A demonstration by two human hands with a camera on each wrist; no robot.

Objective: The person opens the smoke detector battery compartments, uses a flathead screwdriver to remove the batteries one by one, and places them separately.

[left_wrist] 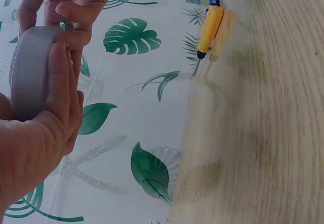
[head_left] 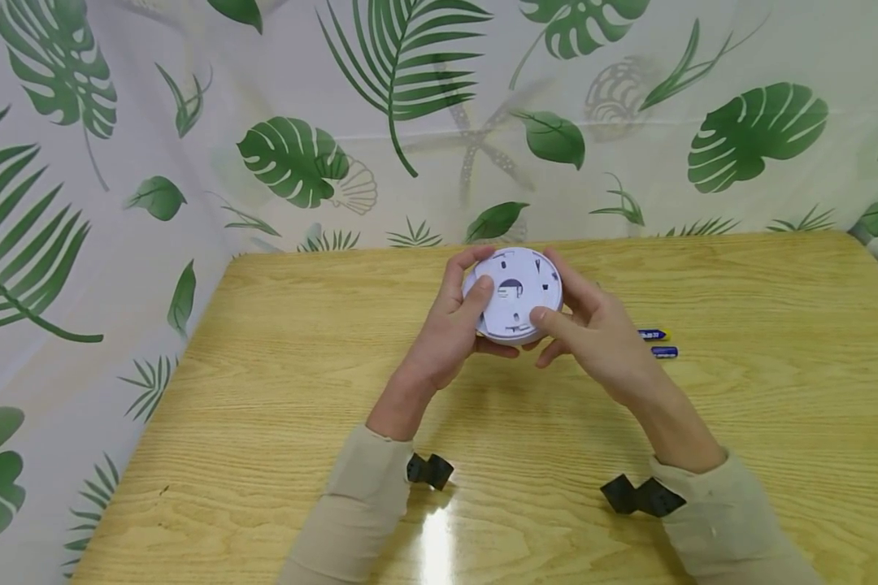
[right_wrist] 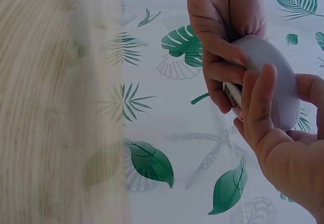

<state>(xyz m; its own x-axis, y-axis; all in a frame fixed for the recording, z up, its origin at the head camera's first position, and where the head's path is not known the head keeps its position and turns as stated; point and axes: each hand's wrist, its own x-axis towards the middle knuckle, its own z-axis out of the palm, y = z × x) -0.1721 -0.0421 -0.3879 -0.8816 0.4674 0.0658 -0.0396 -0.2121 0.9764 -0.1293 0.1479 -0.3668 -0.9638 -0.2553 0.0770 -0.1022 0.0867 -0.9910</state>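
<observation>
Both hands hold a round white smoke detector [head_left: 527,307] above the table, its slotted back with a central hole facing the head camera. My left hand [head_left: 449,321] grips its left side, thumb on the back plate and fingers around the edge. On the other side, my right hand [head_left: 603,337] holds the rim, thumb near the lower right of the back. In the left wrist view the detector's grey-looking side [left_wrist: 31,72] is edge-on. The right wrist view shows its smooth front [right_wrist: 276,90], with fingers of both hands over part of it.
To the right of my right hand, two small blue cylinders lie on the wooden table [head_left: 263,390], one upper [head_left: 651,334] and one lower [head_left: 664,352]. A yellow-handled screwdriver [left_wrist: 210,29] lies beside blue cylinders. A leaf-patterned sheet [head_left: 439,195] hangs behind the table.
</observation>
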